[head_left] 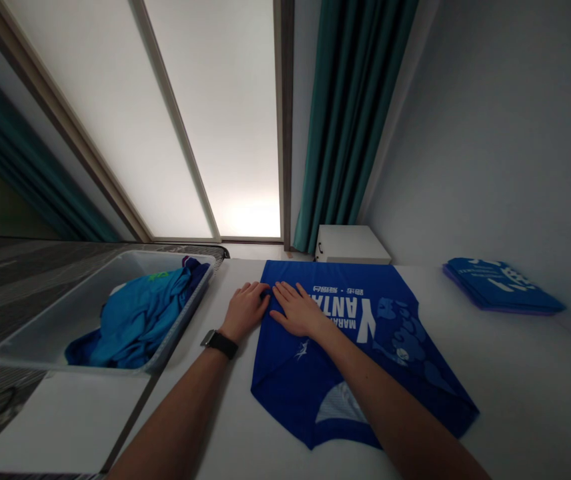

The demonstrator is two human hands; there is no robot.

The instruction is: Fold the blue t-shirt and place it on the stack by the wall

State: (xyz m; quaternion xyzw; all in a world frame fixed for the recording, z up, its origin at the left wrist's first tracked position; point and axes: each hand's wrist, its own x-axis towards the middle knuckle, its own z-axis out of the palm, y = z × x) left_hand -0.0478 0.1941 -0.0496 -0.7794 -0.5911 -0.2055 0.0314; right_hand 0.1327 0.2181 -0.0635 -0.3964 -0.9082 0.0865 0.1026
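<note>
A blue printed sports shirt (395, 320) lies spread on the white table, its neckline toward me and its lettering upside down from my side. My left hand (246, 310), with a dark watch on the wrist, is at the shirt's left edge; its thumb and fingers close on a bit of the fabric there. Flat on the shirt just to the right, with fingers stretched out, rests my right hand (298, 310). My right forearm crosses over the shirt and hides part of the print and neckline.
A translucent plastic bin (30, 347) with crumpled blue clothes (145, 313) stands left of the table (510, 373). Folded blue shirts (503, 285) are stacked at the far right by the wall. Beyond the table are a white cabinet (350, 243) and a teal curtain (355, 120).
</note>
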